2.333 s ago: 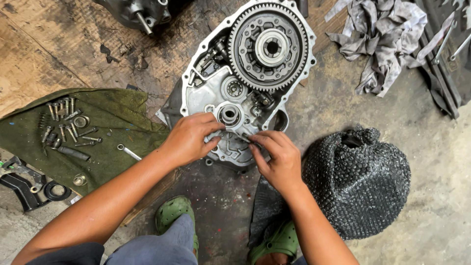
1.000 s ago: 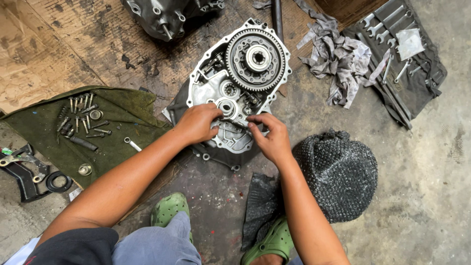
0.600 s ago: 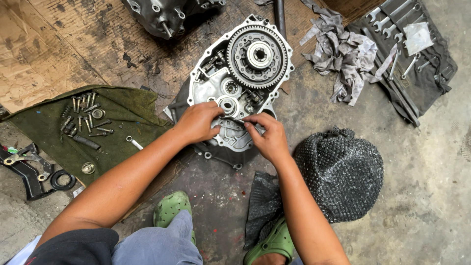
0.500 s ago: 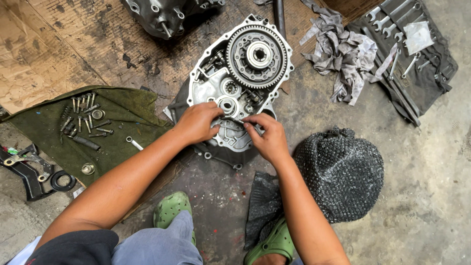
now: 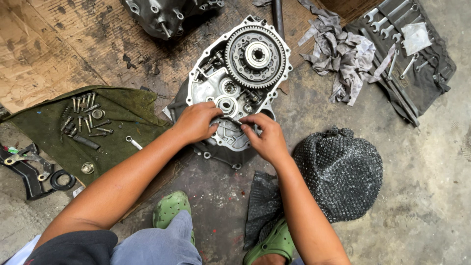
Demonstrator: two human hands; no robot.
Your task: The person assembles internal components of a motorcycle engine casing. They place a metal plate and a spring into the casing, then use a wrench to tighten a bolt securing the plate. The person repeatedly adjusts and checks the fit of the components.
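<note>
Both hands are down on the engine case (image 5: 216, 88), a silver metal housing lying flat on the concrete floor (image 5: 417, 162) between the person's green clogs and a sheet of cardboard (image 5: 54, 39). The left hand (image 5: 196, 121) curls over the case's lower left edge, fingertips pressed to the metal beside a small round bearing (image 5: 226, 104). The right hand (image 5: 265, 138) pinches a thin dark part (image 5: 231, 119) that bridges across to the left fingers; what the part is, I cannot tell. Inside the open case sits a large toothed gear (image 5: 256, 56) filling the upper end, with a smaller round fitting (image 5: 229, 88) just below it. Left of the case, a green cloth (image 5: 122, 113) carries a cluster of bolts (image 5: 84, 115), a washer and a lone pin. Upper right, a dark tool roll (image 5: 427, 73) holds a row of wrenches (image 5: 390, 22), and a crumpled grey rag (image 5: 343, 54) lies beside it. A black mesh bundle (image 5: 338, 172) rests near the right forearm.
</note>
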